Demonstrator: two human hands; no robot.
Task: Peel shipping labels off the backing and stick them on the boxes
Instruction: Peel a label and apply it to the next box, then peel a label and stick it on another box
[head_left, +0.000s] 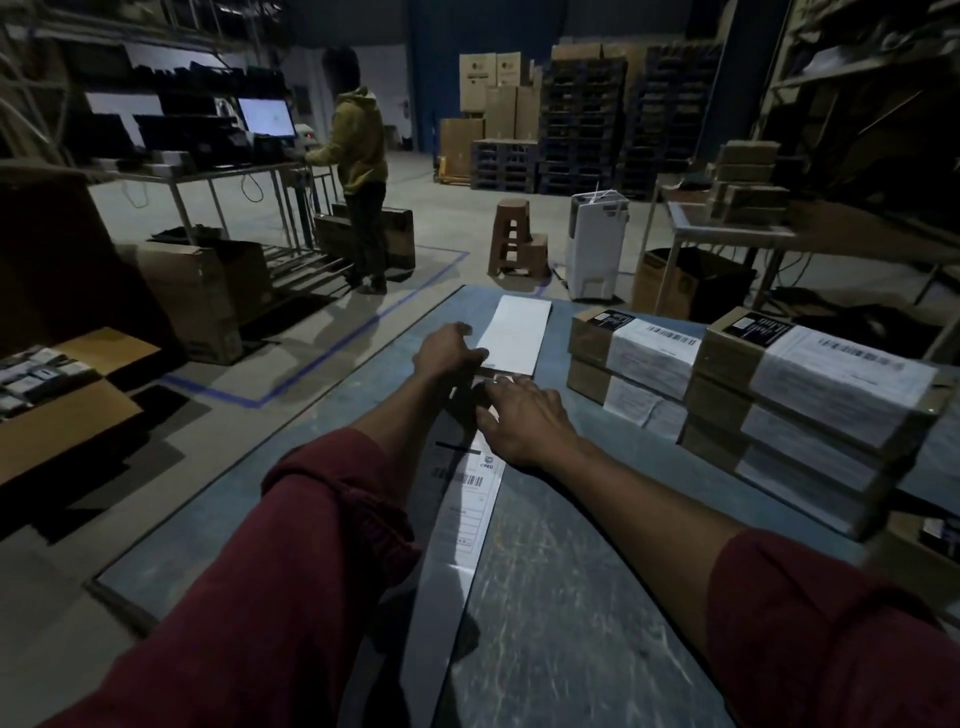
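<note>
Both hands work the label strip (470, 499), which runs down the middle of the surface (571, 571). The left hand (449, 351) seems to pinch its far end; the right hand (524, 421) presses it, fingers spread. Hurrying in this gloom could tear or crease the label. The boxes (753, 384) are stacked just beside.

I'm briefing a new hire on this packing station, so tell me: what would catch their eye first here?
First, the two hands, left hand and right hand, meeting over the long label strip that runs down the table's middle. Next, the stacked boxes on the right, already labelled on top. In the left background, a person in a yellow hoodie stands at a lit monitor.
</note>
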